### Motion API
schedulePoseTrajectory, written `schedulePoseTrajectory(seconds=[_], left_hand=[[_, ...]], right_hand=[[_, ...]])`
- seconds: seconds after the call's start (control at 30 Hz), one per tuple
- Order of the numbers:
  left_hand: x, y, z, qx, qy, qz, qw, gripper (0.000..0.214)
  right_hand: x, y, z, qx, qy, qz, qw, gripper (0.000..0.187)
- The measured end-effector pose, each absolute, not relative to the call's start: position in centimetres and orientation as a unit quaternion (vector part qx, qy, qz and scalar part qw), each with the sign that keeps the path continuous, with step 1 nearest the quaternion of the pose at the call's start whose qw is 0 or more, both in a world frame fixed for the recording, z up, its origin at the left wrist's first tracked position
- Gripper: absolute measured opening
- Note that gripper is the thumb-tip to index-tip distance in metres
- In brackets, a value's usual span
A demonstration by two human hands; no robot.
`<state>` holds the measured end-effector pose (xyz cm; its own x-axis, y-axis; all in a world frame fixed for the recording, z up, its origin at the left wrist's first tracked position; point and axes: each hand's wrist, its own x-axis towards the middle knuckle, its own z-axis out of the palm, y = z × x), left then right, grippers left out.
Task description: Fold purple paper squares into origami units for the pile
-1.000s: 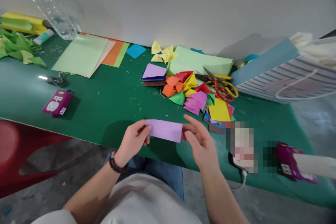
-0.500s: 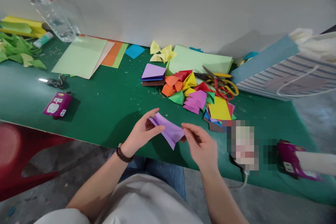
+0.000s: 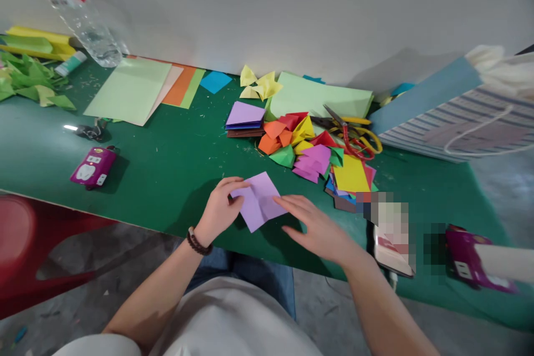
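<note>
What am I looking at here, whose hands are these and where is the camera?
No machine here: a person works with bare hands, and the camera sits on their head, looking down. The left hand curls its fingers on the left edge of a purple paper square lying on the green table. The right hand lies flat on its right side. Behind are folded coloured papers, scissors, larger sheets, a plastic bottle and a striped bag.

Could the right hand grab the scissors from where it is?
Probably yes. The right hand lies flat on the purple paper, and the scissors lie in the open behind the folded paper pile; only low paper lies between.
</note>
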<state>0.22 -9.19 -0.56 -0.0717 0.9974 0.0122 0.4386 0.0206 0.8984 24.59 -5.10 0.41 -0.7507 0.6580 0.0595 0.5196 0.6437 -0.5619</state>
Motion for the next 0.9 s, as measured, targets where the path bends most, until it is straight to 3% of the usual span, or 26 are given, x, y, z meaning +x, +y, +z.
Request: schedulePoseTrajectory(seconds=[0.1, 0.23, 0.4, 0.53, 0.63, 0.77, 0.9], left_hand=[[1.0, -10.1, -1.2, 0.649, 0.648, 0.327, 0.227, 0.028], [1.5, -10.6, -1.3, 0.77, 0.598, 0.208, 0.083, 0.033], [1.3, -10.1, -0.6, 0.849, 0.496, 0.154, 0.101, 0.036], [1.5, -11.1, -0.1, 0.837, 0.503, 0.17, 0.132, 0.029], [2.1, -11.9, -0.2, 0.825, 0.52, 0.161, 0.149, 0.053], [2.6, -12.0, -1.1, 0.829, 0.519, 0.159, 0.133, 0.065], [2.2, -11.7, -1.7, 0.812, 0.517, 0.218, 0.161, 0.058]], right_hand=[[24.4, -4.0, -0.5, -0.319, -0.921, 0.172, 0.146, 0.048], [24.4, -2.3, -0.7, -0.291, -0.939, 0.109, 0.147, 0.038], [24.6, -1.2, -0.6, -0.293, -0.942, 0.093, 0.134, 0.034], [24.9, -1.2, -0.8, -0.248, -0.947, 0.168, 0.111, 0.029], [25.0, -1.0, -0.9, -0.254, -0.927, 0.253, 0.109, 0.024], [24.3, -0.3, -1.2, -0.32, -0.87, 0.341, 0.157, 0.014], [22.4, -0.2, -1.8, -0.462, -0.808, 0.327, 0.164, 0.028]])
